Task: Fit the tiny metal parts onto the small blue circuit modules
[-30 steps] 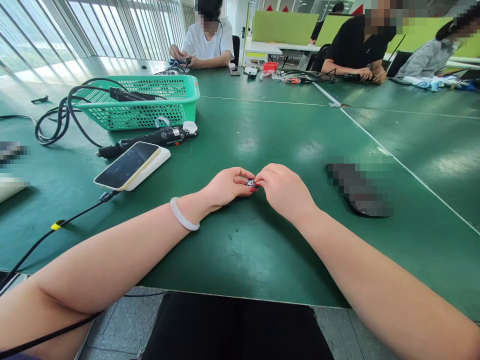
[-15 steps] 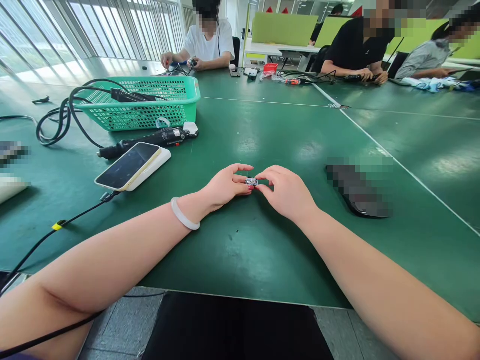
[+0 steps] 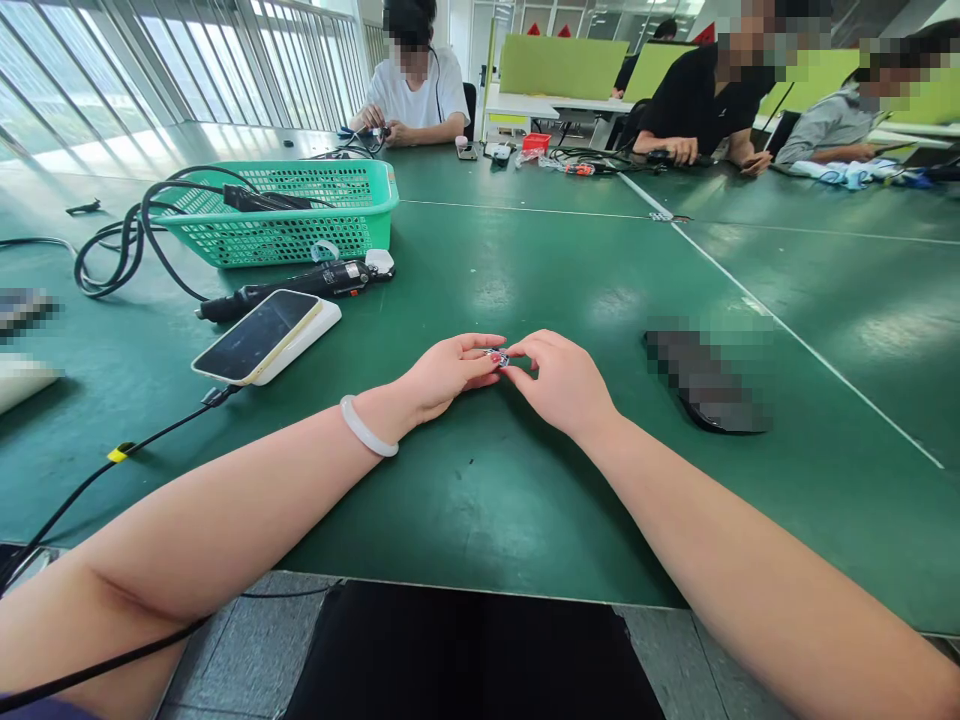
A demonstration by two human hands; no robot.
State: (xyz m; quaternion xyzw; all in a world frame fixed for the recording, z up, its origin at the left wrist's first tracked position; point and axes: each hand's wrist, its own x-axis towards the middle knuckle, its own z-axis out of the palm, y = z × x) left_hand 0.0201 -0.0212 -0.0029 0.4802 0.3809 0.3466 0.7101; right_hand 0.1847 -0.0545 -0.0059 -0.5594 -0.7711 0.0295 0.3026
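Though beside basket (image 3: 285, 238), black tool (image 3: 304, 281) behind phone (image 3: 259, 333)

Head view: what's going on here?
A person is handling a small part just above the table. The left hand holds it between the fingers; the right hand has its fingertips at the part's right edge, though whether they grip it is too small to tell. Fingers cover much of the part. Off to the left lie a phone, a black tool and a green basket.
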